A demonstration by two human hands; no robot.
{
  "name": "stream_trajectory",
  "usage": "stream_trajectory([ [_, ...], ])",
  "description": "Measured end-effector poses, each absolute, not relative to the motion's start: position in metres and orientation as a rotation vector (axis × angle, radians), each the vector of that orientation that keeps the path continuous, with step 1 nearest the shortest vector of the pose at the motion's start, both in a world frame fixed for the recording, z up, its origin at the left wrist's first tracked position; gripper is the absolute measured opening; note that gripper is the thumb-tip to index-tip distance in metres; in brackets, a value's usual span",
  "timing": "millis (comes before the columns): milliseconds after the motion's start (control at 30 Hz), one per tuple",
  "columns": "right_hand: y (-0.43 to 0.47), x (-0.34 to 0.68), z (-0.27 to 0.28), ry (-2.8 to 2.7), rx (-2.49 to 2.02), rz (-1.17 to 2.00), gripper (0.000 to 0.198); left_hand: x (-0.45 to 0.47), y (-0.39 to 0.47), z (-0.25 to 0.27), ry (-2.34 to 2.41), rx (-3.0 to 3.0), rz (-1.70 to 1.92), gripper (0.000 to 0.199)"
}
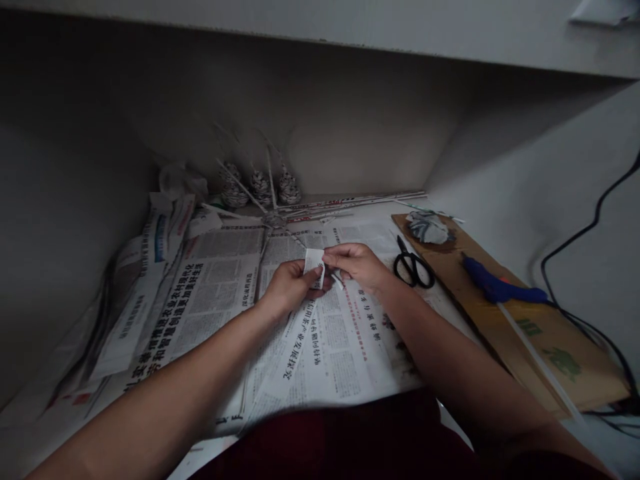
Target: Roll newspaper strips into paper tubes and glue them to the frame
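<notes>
My left hand (296, 283) and my right hand (353, 262) come together over the newspaper-covered surface. Between them is a small strip of newspaper (314, 259), pale with some dark print. The left thumb presses on its lower part, while the right fingers pinch its right edge. A thin white end of paper sticks out beneath the right fingers. Behind the hands lies a woven piece (274, 220) with thin rolled-paper sticks spreading from it. To the right of my right hand rest black-handled scissors (414, 267). Spread newspaper (320, 360) lies under both hands.
Several woven paper cones (260, 187) stand at the back wall beside long paper sticks (360, 200). On the right, a cardboard sheet (535, 347) bears a blue glue gun (495, 283) and a crumpled wad (429, 228). Stacked newspaper strips (145, 267) lie left. A black cable (595, 227) hangs right.
</notes>
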State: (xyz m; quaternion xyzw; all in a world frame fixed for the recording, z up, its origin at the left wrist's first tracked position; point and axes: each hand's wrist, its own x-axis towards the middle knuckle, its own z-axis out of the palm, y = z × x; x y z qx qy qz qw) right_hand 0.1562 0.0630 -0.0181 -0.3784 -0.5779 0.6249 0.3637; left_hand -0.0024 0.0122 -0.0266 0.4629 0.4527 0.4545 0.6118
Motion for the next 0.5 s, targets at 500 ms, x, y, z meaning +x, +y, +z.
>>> stream_trajectory([
  [500,0.0615,0.1555,-0.017,-1.469,-0.966,1.668,0.034,-0.0013,0.012,-0.029,1.043,1.079,1.067,0.032],
])
